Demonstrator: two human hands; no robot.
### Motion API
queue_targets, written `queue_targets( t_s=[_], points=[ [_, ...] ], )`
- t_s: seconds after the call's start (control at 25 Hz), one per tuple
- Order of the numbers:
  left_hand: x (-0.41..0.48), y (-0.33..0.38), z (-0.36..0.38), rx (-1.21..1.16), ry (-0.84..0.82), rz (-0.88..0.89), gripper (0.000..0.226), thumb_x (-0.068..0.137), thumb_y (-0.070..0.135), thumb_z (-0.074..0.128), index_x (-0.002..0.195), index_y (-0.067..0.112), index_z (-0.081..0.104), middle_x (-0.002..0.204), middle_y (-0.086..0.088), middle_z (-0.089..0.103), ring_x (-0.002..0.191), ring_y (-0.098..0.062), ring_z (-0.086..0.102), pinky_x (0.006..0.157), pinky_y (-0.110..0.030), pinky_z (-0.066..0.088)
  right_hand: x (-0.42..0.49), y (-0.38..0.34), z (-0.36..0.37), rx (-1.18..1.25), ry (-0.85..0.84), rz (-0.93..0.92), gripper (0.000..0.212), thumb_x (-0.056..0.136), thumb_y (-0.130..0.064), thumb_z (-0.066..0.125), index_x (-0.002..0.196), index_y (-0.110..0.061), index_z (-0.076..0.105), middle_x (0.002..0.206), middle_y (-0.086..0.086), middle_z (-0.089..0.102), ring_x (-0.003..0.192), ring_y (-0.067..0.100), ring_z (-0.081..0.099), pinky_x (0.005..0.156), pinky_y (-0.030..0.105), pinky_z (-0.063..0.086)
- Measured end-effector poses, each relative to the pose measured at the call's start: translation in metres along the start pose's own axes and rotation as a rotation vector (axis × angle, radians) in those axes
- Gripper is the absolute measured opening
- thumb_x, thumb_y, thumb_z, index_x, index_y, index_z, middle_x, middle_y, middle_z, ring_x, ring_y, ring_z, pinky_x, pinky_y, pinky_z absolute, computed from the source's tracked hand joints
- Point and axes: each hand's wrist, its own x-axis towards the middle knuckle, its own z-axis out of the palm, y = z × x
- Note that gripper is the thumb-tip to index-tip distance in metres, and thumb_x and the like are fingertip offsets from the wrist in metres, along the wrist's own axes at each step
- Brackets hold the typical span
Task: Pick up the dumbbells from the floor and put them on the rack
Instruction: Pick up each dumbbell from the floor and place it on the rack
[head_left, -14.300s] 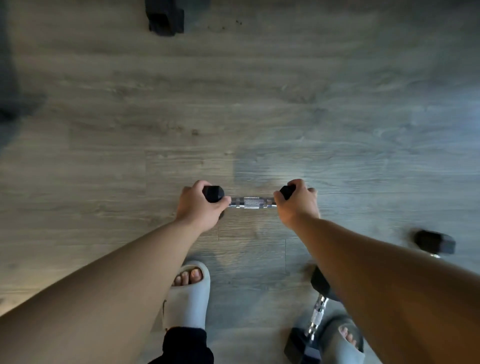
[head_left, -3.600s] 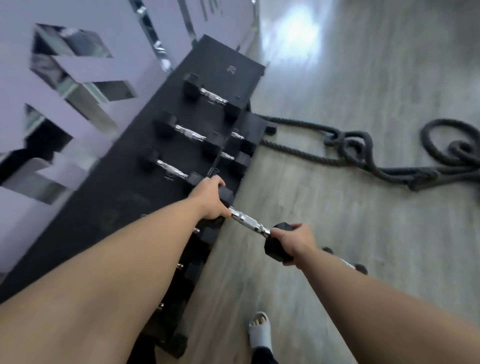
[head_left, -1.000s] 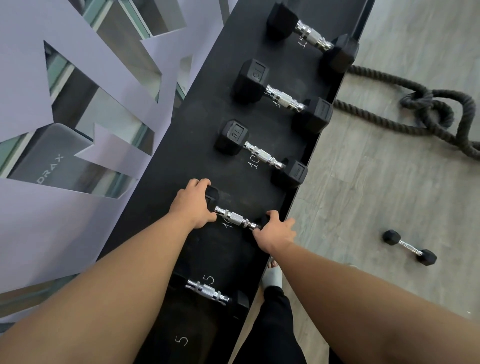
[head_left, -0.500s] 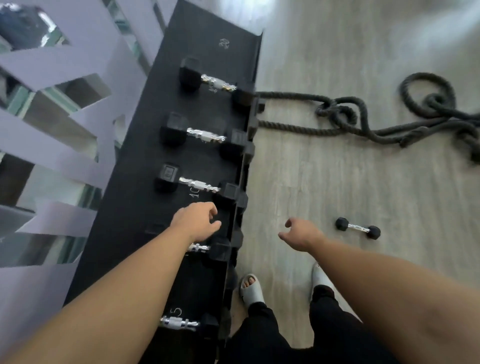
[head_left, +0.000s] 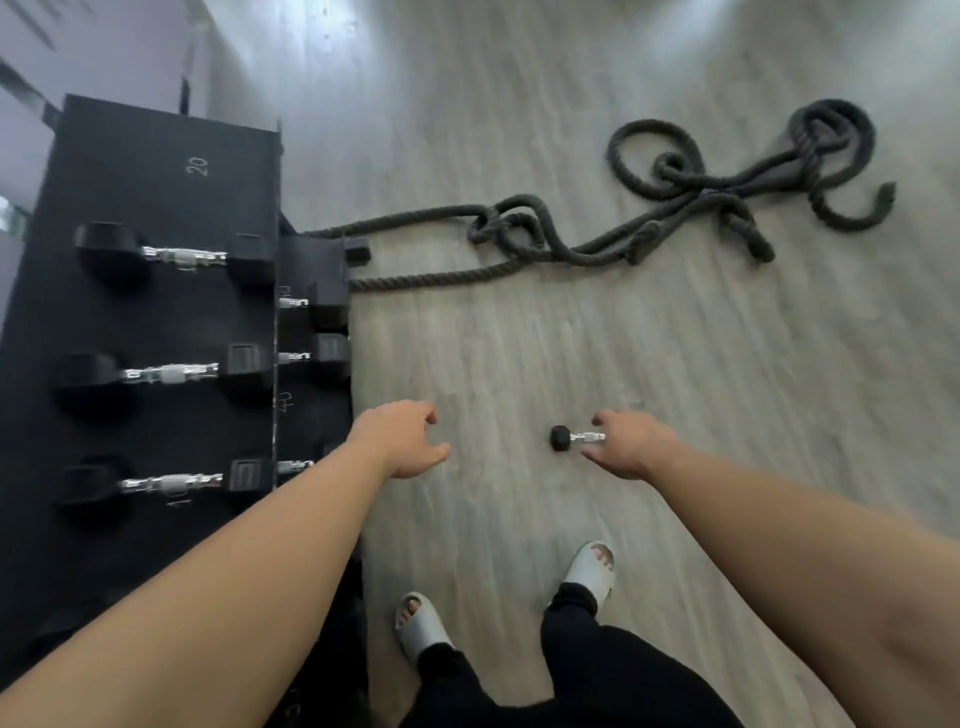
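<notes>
Though part hidden, black-headed dumbbell (head_left: 561, 438)

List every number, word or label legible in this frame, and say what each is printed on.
"20": white, turned sideways, on the top shelf of the black rack, at its far end.
"40": on the rack's front edge, beside the middle dumbbell.
"40", probably: a fainter mark higher on the same edge, too blurred to be sure.
"10", probably: under the nearest dumbbell's handle, blurred.
Dumbbell end caps: embossed marks, unreadable.
</notes>
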Motion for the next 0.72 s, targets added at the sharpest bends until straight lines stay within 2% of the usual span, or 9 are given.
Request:
queue_targets(
  t_s=[0.2, 0.44, 0.64, 0.72],
  points=[
    [0.056, 0.102, -0.003, 0.004, -0.019, 0.055, 0.06, 0.085, 0.065, 0.058, 0.133, 0.029, 0.055, 0.129, 0.006, 0.064, 0.121, -0.021, 0.059, 0.102, -0.042, 0.047, 0.042, 0.076, -0.035, 0.045, -0.025, -0.029, 0.068, 0.089, -0.06, 0.058, 0.144, -0.021, 0.049, 0.137, 0.01, 0.061, 0.125, 0.034, 0.058, 0.098, 0.043, 0.05],
    [0.116, 0.148, -0.007, 0.094, -0.079, 0.059, 0.061, 0.084, 0.065, 0.057, 0.133, 0.029, 0.054, 0.129, 0.007, 0.063, 0.118, -0.02, 0.059, 0.097, -0.044, 0.05, 0.082, 0.139, -0.049, 0.076, -0.086, 0.026, 0.061, 0.091, -0.055, 0.059, 0.14, -0.018, 0.052, 0.131, 0.01, 0.064, 0.116, 0.033, 0.061, 0.083, 0.038, 0.048],
    [0.196, 0.176, 0.012, 0.098, -0.129, 0.12, 0.065, 0.084, 0.063, 0.059, 0.137, 0.027, 0.051, 0.134, 0.005, 0.059, 0.121, -0.021, 0.057, 0.098, -0.045, 0.05, 0.128, 0.174, -0.036, 0.069, -0.129, 0.088, 0.053, 0.092, -0.047, 0.059, 0.136, -0.018, 0.054, 0.134, 0.011, 0.063, 0.122, 0.033, 0.06, 0.096, 0.039, 0.05],
    [0.225, 0.186, 0.025, 0.082, -0.165, 0.129, 0.066, 0.084, 0.062, 0.06, 0.139, 0.026, 0.05, 0.136, 0.004, 0.057, 0.122, -0.021, 0.057, 0.098, -0.045, 0.05, 0.152, 0.185, -0.03, 0.063, -0.136, 0.099, 0.053, 0.092, -0.047, 0.058, 0.137, -0.019, 0.053, 0.134, 0.009, 0.063, 0.121, 0.032, 0.06, 0.094, 0.039, 0.05]
  ],
)
